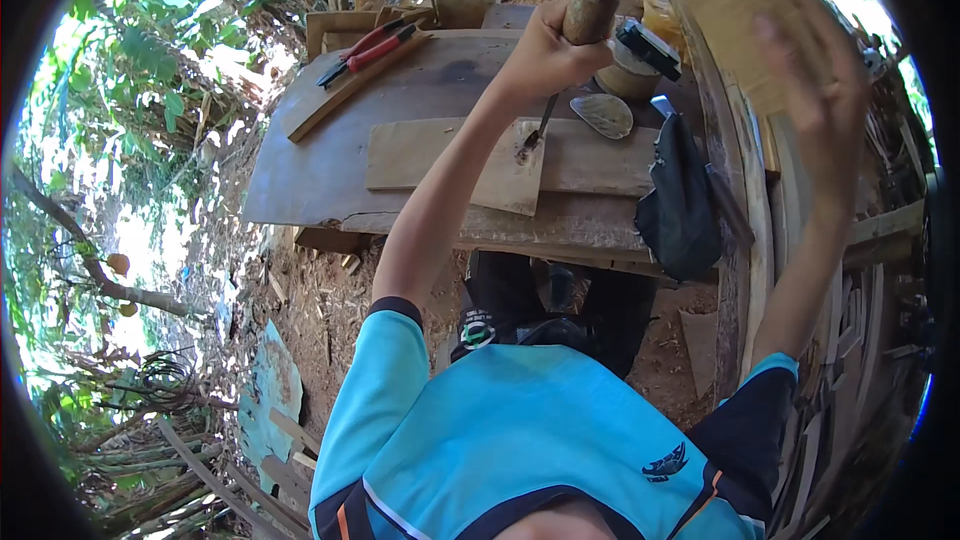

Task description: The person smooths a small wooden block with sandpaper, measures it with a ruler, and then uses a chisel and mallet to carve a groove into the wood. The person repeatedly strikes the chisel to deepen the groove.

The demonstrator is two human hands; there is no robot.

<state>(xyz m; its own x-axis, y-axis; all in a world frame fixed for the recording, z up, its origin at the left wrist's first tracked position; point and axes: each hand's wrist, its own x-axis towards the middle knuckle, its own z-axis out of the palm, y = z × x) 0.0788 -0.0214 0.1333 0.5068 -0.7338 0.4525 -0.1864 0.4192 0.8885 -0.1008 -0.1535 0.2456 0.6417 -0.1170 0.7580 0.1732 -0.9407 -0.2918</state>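
Observation:
My left hand (555, 55) is wrapped round the thick wooden handle of a chisel (591, 8). The chisel stands nearly upright, its narrow blade running down to a dark cut in a small flat piece of wood (508, 183). That piece lies across a longer pale board (408, 156). Raised at the upper right, my right hand (826, 105) is closed on a wooden mallet (735, 35), slightly blurred and partly outside the picture. The mallet is apart from the chisel handle.
Red-handled pliers (375, 48) rest by a wooden strip (335, 100) on the worktable (300, 175). To the right are an oval shell-like piece (602, 115), a round container (628, 75) with a black object (650, 48) on top, and a dark cloth (680, 205) over the table edge.

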